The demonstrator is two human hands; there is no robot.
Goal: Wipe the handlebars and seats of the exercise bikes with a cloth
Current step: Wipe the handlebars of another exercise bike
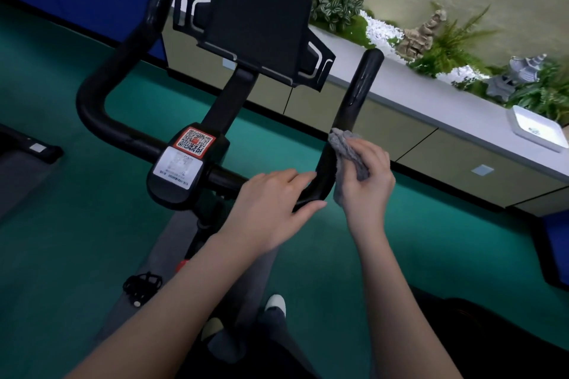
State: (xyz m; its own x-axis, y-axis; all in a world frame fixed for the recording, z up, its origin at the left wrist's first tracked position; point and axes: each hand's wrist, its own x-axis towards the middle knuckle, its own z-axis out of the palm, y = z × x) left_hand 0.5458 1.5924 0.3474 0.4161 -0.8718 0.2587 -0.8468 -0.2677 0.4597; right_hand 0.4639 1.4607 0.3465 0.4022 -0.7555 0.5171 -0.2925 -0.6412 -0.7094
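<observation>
A black exercise bike handlebar (101, 92) fills the middle of the head view, with a tablet holder (258, 24) and a console with a QR sticker (184, 163). My right hand (366, 178) holds a grey cloth (346, 148) against the outer side of the right handlebar arm (357, 92), near its lower bend. My left hand (274, 206) rests on the bar's right bend, fingers curled over it and thumb under it. The seat is not in view.
A low cabinet (431, 132) with plants, white pebbles and stone ornaments runs along the right. A white square dish (537, 129) sits on its top. Green floor surrounds the bike; a pedal (143, 286) and my shoes (275, 304) are below. Another machine's base (30, 148) lies at left.
</observation>
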